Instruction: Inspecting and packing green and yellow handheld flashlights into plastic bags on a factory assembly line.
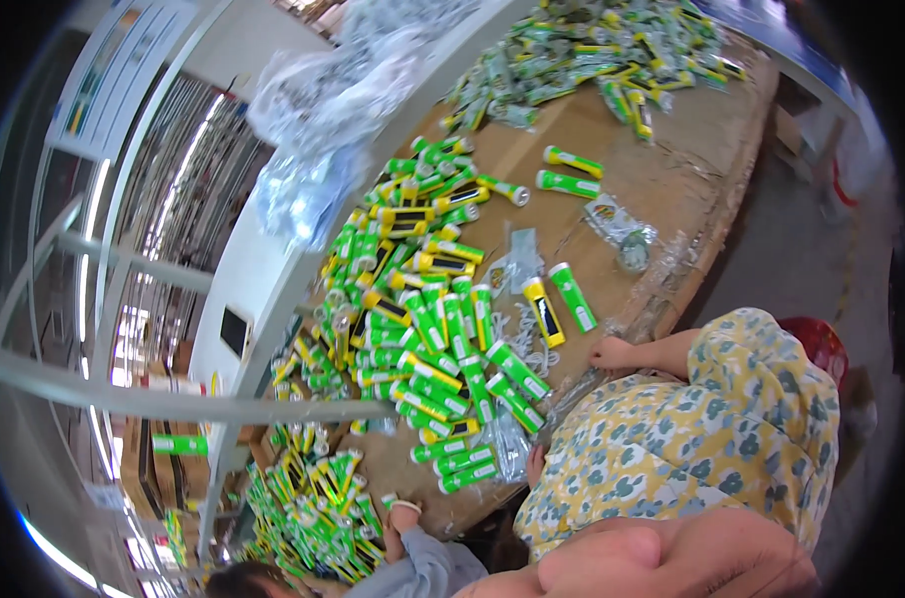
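My right hand (615,353) rests at the near edge of the cardboard-covered table, fingers loosely curled, with nothing seen in it. Closest to it are a green flashlight (573,297) and a yellow flashlight with a dark panel (543,313), lying side by side. My left hand (536,463) shows only in part at the same edge, beside clear plastic bags (509,447); its fingers are mostly hidden by my floral clothing. A large heap of green and yellow flashlights (442,324) spreads to the left of both hands. White cords (525,344) lie among the nearest ones.
Bagged flashlights (582,60) are piled at the far end. Two loose flashlights (569,183) lie near a clear bag with a printed card (620,221). A co-worker's hand (404,515) is by another heap (313,498). A metal rail (193,403) crosses the left; a phone (235,331) lies beyond.
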{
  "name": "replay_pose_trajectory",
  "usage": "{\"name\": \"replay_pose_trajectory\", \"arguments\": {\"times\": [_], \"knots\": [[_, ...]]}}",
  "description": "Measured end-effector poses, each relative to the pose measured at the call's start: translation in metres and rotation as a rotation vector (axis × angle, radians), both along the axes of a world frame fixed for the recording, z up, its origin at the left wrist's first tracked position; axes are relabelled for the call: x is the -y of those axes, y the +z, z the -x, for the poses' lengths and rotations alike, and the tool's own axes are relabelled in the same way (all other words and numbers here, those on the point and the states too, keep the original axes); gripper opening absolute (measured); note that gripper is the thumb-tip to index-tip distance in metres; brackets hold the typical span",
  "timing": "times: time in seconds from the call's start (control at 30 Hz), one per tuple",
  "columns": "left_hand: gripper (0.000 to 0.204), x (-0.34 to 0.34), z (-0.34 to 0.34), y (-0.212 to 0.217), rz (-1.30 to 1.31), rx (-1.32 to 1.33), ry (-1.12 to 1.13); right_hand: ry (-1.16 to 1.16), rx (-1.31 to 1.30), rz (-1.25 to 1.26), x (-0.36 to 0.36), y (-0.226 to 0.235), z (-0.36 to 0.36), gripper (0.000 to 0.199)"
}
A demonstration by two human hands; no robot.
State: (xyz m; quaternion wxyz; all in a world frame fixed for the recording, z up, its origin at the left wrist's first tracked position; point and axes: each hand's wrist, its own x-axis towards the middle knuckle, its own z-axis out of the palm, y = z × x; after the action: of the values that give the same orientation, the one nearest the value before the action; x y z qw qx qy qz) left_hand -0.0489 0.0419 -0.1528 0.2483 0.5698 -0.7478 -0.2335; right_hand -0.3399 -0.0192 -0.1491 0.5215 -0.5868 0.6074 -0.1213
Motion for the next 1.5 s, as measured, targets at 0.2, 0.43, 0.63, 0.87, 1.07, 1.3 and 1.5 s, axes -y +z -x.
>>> {"name": "replay_pose_trajectory", "arguments": {"times": [0.2, 0.43, 0.63, 0.87, 1.07, 1.3, 1.5], "knots": [[0.041, 0.018, 0.013, -0.024, -0.157, 0.088, -0.148, -0.010, 0.050, -0.145, -0.002, -0.003, 0.000, 0.028], [0.040, -0.001, 0.007, -0.040, -0.374, 0.157, -0.099, -0.080, 0.189, -0.206, 0.006, 0.011, -0.006, 0.029], [0.040, -0.026, -0.006, -0.031, -0.546, 0.196, 0.026, -0.127, 0.244, -0.194, 0.002, 0.015, -0.005, 0.026], [0.040, -0.074, -0.048, -0.036, -0.721, 0.180, 0.272, -0.088, 0.204, -0.152, 0.007, -0.011, -0.009, 0.024], [0.039, -0.161, -0.080, -0.074, -0.873, 0.110, 0.496, -0.089, 0.189, -0.119, 0.006, -0.010, -0.007, 0.023], [0.040, -0.232, -0.052, -0.202, -0.459, 0.650, 0.594, -0.140, 0.137, -0.187, 0.003, -0.010, 0.003, 0.025], [0.043, -0.243, -0.090, -0.225, -0.883, 0.017, 0.625, -0.135, 0.131, -0.173, 0.005, -0.005, 0.000, 0.029]]}}
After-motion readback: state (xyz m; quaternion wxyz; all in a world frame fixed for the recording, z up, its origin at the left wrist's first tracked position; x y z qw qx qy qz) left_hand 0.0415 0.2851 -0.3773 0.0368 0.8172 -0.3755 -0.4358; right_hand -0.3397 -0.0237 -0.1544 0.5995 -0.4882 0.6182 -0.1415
